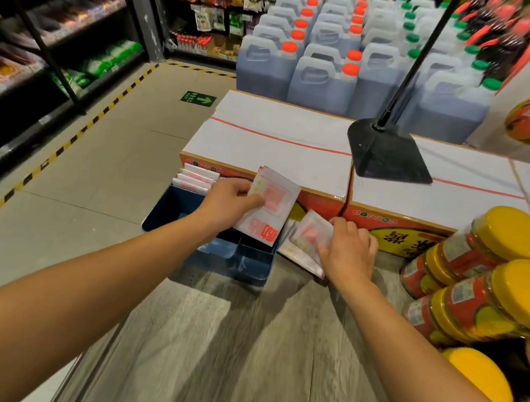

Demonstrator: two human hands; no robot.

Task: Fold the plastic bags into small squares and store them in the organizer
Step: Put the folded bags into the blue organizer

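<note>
Left hand [230, 202] pinching a folded plastic bag [269, 207], thumb on top, fingers underneath; bag white with pink print, held tilted above the blue organizer [192, 207], over its right-hand part. Right hand [347, 248] curled down onto a second folded bag [310, 233], fingertips pressing and gripping its near edge; that bag atop a small flat pile of more bags [297, 258] on the wood-grain table [245, 343], just right of the organizer. Organizer at the table's far edge, against the side of cardboard boxes [278, 141]. Back-left compartment packed with folded bags standing on edge [197, 177]; near compartments partly hidden by the left forearm, contents unclear. Black stand base [386, 152] with pole on top of the boxes. Yellow-lidded jars [488, 275] stacked on their sides at the right edge of the table. Rows of jugs [327, 65] with dark liquid, orange and green caps, behind the boxes. Store shelves [57, 32] with packaged goods on the left, striped yellow-black floor tape [70, 142] alongside.
</note>
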